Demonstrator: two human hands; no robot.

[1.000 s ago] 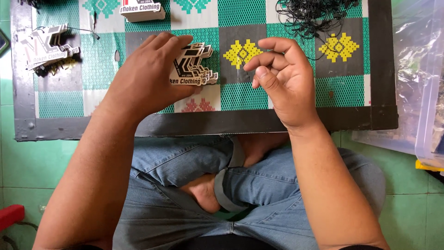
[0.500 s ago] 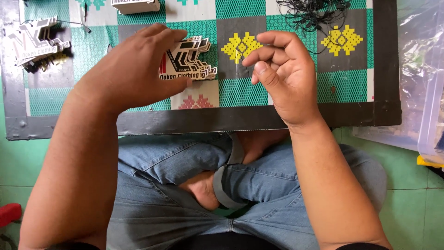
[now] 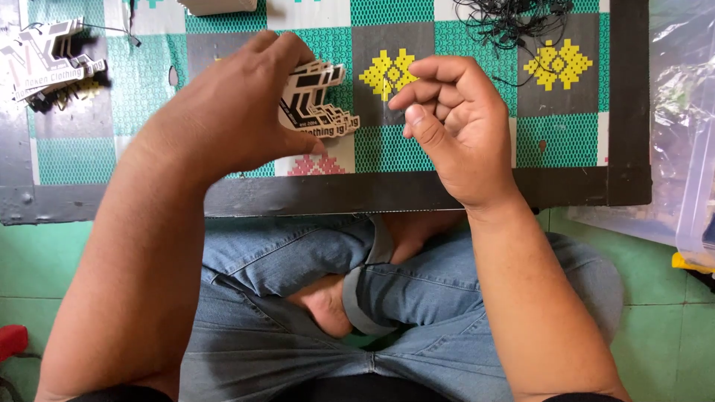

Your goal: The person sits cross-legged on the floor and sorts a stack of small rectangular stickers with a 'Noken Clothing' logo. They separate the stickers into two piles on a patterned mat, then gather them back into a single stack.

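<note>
My left hand (image 3: 227, 112) grips a fanned stack of black-and-white die-cut paper tags (image 3: 316, 100) above a patterned mat (image 3: 447, 149) with green, grey, white and yellow squares. My right hand (image 3: 450, 123) hovers just right of the tags, thumb and fingers pinched together; whether a thin string sits between them is too fine to see. A tangle of black strings (image 3: 510, 18) lies on the mat beyond my right hand. Another pile of the same tags (image 3: 45, 59) rests at the mat's far left.
The mat has a dark border (image 3: 335, 193) along its near edge. My crossed legs in blue jeans (image 3: 357, 313) are below it. A clear plastic bag and container (image 3: 685, 126) sit at the right on the green tiled floor. A pale box edge (image 3: 216, 6) shows at the top.
Both hands have stayed close together over the mat. The left hand's tags have fanned out slightly and the right hand's fingers have curled tighter.
</note>
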